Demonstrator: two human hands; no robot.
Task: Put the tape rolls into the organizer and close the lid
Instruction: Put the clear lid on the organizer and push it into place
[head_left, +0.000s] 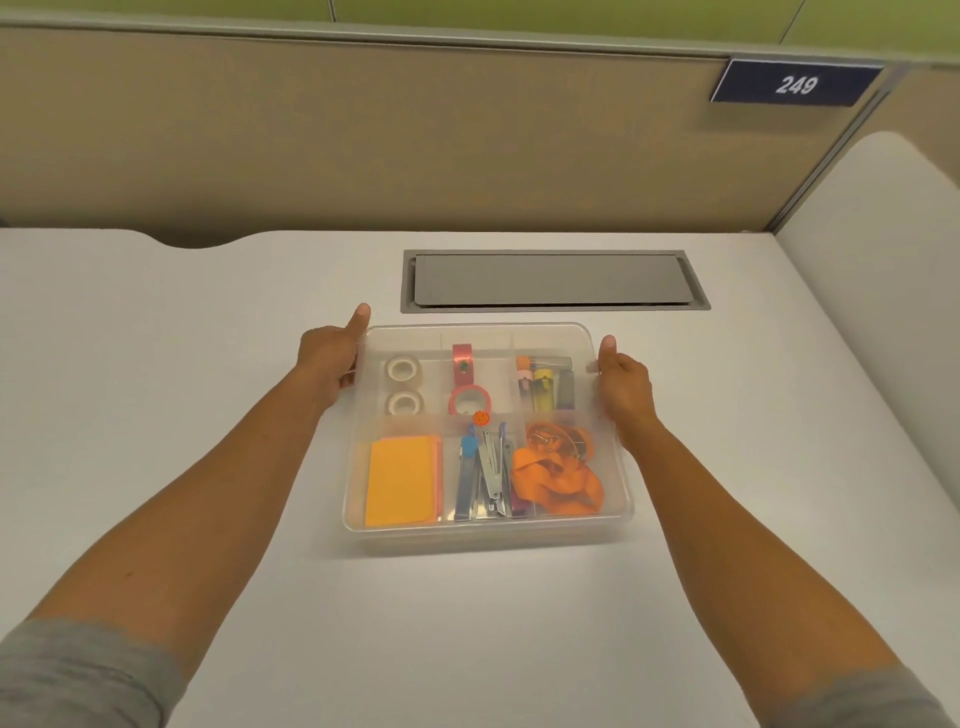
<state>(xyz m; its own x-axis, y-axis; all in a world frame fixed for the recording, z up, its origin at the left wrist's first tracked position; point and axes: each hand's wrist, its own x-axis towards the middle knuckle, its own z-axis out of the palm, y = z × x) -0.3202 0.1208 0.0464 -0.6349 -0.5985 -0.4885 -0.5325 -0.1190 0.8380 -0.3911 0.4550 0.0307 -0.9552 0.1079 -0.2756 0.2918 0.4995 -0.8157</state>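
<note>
Organizer (358, 512) sits mid-desk, clear lid (605, 478) seemingly already on it, though that is hard to confirm. Two white tape rolls (402, 370) lie in the 11 o'clock compartment, pink tape roll (469, 401) at 12. Box looks light, thin, slick and flexy; best held at the side rims. Left hand (327, 364) holds the 9 o'clock edge, right hand (623, 384) the 3 o'clock edge, thumbs up. Gray cable hatch (550, 280) beyond on the white desk (208, 312).

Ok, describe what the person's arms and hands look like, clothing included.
Both forearms are bare. Grey sleeves are pushed up towards the elbows on both arms. The left hand and right hand wear no gloves; no rings, watch or markings show.
</note>
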